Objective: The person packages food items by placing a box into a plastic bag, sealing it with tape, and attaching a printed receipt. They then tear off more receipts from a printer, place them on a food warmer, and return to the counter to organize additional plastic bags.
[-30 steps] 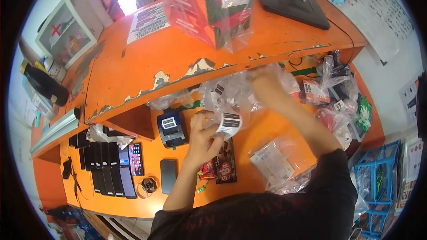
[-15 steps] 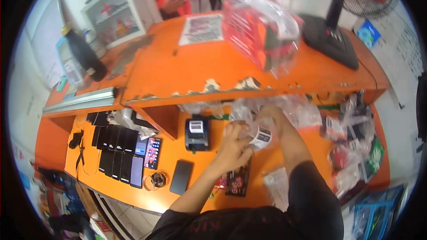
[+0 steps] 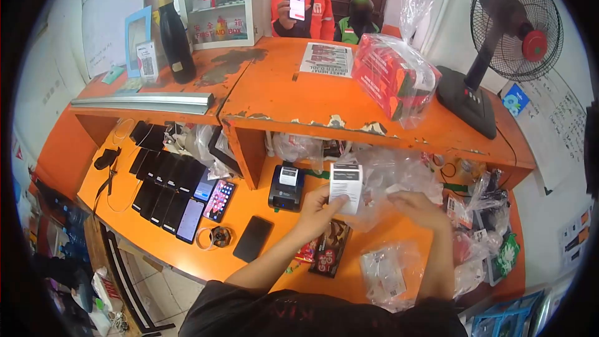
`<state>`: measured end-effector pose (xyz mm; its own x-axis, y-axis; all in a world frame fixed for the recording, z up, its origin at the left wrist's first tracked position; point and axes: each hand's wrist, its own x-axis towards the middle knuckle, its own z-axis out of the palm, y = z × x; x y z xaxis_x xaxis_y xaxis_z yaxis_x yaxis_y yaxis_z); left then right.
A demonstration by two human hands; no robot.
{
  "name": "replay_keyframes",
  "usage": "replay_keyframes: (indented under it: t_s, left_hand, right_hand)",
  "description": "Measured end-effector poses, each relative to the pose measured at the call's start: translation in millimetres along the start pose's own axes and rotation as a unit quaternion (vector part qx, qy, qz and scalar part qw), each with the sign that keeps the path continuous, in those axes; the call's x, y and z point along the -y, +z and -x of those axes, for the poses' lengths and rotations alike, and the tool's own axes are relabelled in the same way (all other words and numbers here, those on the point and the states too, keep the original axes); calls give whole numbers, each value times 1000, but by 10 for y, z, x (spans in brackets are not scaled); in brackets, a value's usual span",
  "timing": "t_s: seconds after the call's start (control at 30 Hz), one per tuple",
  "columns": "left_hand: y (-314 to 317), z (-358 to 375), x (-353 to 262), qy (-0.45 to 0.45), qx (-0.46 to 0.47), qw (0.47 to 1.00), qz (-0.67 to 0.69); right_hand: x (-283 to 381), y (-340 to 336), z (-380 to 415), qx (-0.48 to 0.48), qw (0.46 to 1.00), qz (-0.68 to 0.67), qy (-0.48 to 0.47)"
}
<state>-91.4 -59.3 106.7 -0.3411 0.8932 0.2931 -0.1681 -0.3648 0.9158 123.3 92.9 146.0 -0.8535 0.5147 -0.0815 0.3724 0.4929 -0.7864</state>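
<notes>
A white printed label [image 3: 347, 184] stands upright over the desk, pinched by my left hand [image 3: 319, 212] with the thumb across its lower edge. Clear plastic [image 3: 368, 212] hangs behind and beside it. My right hand [image 3: 417, 205] is to the right, fingers bent together toward the label; a small whitish bit shows at the fingertips, and I cannot tell what it is. Left of the label sits a small label printer [image 3: 287, 190] with a printed slip on top. Below my hands lie a dark chocolate snack pack [image 3: 330, 249] and a clear bag with a white item [image 3: 383, 273].
Several phones [image 3: 165, 178] lie in rows at left, near a tape roll [image 3: 218, 237] and a dark phone [image 3: 253, 238]. Bagged parcels [image 3: 477, 237] crowd the right. An orange shelf [image 3: 281, 100] overhangs, holding a red bagged box [image 3: 399, 78] and fan [image 3: 480, 97]. Beyond it, a person [image 3: 312, 3] holds up a phone.
My hands have moved apart, the right one going rightward. The label, tilted before, now stands upright in my left hand. The view has shifted, and the person across holds a phone up.
</notes>
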Motion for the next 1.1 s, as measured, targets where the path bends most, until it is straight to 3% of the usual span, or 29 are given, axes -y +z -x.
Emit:
replay_keyframes:
  t_s: [0.07, 0.13, 0.2, 0.23, 0.33, 0.4, 0.53, 0.6, 0.67, 0.8, 0.83, 0.87, 0.93, 1.0, 1.07, 1.1]
  left_hand:
    - [25, 185, -12, -113, -13, 989, 95]
    - [131, 418, 195, -176, -54, 966, 181]
    - [148, 616, 409, -124, -96, 983, 101]
    - [100, 696, 499, -136, -74, 976, 150]
    - [-16, 768, 415, -208, -56, 931, 295]
    - [-157, 805, 362, -218, -6, 922, 320]
    - [-275, 767, 211, -217, -13, 914, 343]
    - [-397, 715, 335, -173, 8, 894, 414]
    - [-385, 687, 365, -196, -31, 889, 412]
    - [-288, 582, 445, -245, -30, 901, 357]
    - [-245, 527, 435, -238, -13, 913, 332]
    - [-236, 466, 443, -230, 2, 925, 303]
    - [-280, 368, 545, -208, 29, 929, 303]
    - [-340, 280, 633, -199, 68, 919, 333]
    - [-372, 229, 739, -235, 37, 928, 285]
    - [-380, 208, 787, -238, 14, 926, 293]
  right_hand:
    - [244, 516, 154, -134, 973, -127, -139]
    - [254, 1042, 183, -92, 957, -257, -96]
    - [218, 1423, 161, -97, 947, -302, -41]
    - [207, 1553, 177, -105, 933, -344, 13]
    - [195, 1791, 295, -41, 930, -364, 22]
    - [152, 1897, 384, -6, 928, -366, 64]
    - [129, 2001, 556, 74, 944, -308, 98]
    - [108, 2009, 616, 116, 952, -253, 125]
    - [108, 2022, 667, 106, 955, -249, 121]
    - [224, 1785, 712, 102, 986, -85, 98]
    - [236, 1649, 729, 151, 983, -78, 72]
    - [226, 1521, 730, 200, 976, -71, 42]
    - [-28, 1130, 927, 194, 959, -184, 88]
    - [-85, 637, 1031, 65, 969, -199, 129]
    - [-226, 387, 1063, -188, 941, -261, 107]
    - [-334, 280, 1061, -266, 938, -194, 105]
